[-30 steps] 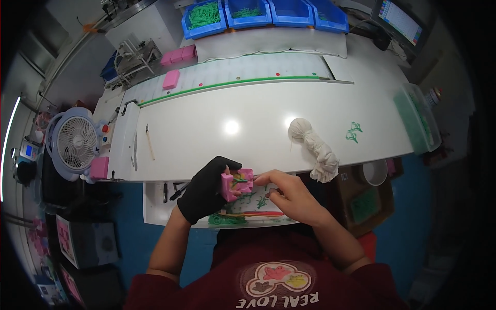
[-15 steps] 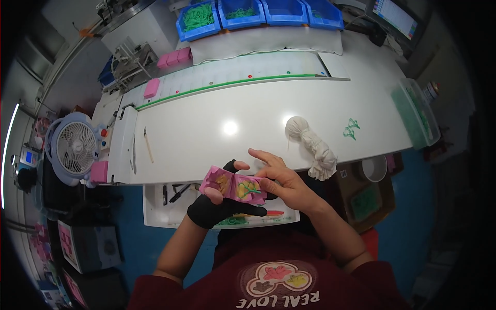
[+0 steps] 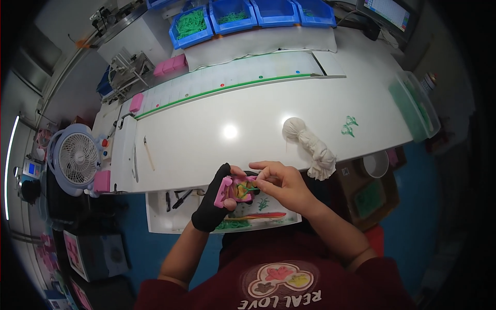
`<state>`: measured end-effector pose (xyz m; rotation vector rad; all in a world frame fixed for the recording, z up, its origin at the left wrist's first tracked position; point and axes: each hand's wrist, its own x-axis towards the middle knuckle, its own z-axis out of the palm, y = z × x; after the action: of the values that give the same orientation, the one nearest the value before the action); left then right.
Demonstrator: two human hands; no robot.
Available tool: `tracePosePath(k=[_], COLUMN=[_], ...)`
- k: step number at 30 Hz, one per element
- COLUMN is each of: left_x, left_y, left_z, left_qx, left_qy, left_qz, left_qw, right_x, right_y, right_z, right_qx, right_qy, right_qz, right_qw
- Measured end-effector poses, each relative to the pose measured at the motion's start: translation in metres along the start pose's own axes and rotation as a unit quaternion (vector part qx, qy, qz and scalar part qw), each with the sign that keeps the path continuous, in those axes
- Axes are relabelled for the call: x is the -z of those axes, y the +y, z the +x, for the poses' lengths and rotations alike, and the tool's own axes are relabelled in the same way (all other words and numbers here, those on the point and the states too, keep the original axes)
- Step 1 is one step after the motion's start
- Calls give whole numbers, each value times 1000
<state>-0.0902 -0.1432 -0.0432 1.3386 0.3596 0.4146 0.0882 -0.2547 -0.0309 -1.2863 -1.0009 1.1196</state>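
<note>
My left hand [image 3: 211,205], in a black glove with bare fingertips, grips a small pink hinged mould [image 3: 225,193] above the open drawer. The mould's two halves stand partly folded, with yellow hollows inside. A thin green plastic piece [image 3: 247,192] lies across one half and sticks out toward my right hand. My bare right hand [image 3: 281,181] has thumb and index finger pinched at the end of that green piece, the other fingers curled; the fingertips partly hide the contact. On the table to the right lie small green frame-like pieces [image 3: 349,126] and a tied white cloth bundle [image 3: 308,147].
Below my hands, the drawer [image 3: 170,219] holds pens, a red tool and green scraps. A green-edged belt [image 3: 243,70] carries a pink block [image 3: 136,102]. Blue bins [image 3: 191,26] stand behind; a fan [image 3: 78,155] is left, a clear green tub [image 3: 413,106] right.
The mould halves have folded closer together, and my left hand has turned more upright. My right fingers have drawn into a pinch. The belt with its pink block has shifted left.
</note>
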Motion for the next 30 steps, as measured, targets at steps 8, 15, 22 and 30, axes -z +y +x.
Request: tracePosePath(k=[8,15,22,30], left_x=[-5,-19,-20,-20], left_y=[-5,-3,-11,-12], left_z=[8,16,21,21], left_qx=[-51,-105,-83,-127], left_qy=[98,165,232,196], left_qz=[41,33,-37,105], left_qw=[993,980,969,967], right_x=[-4,-22,-45,-25], right_y=[-7,7,15,-24], right_z=[11,15,11,10], right_qx=[92,11,83,94], right_qy=[55,46,126,136], right_qz=[-111,41,67,-140], right_qw=[988,998,986,976])
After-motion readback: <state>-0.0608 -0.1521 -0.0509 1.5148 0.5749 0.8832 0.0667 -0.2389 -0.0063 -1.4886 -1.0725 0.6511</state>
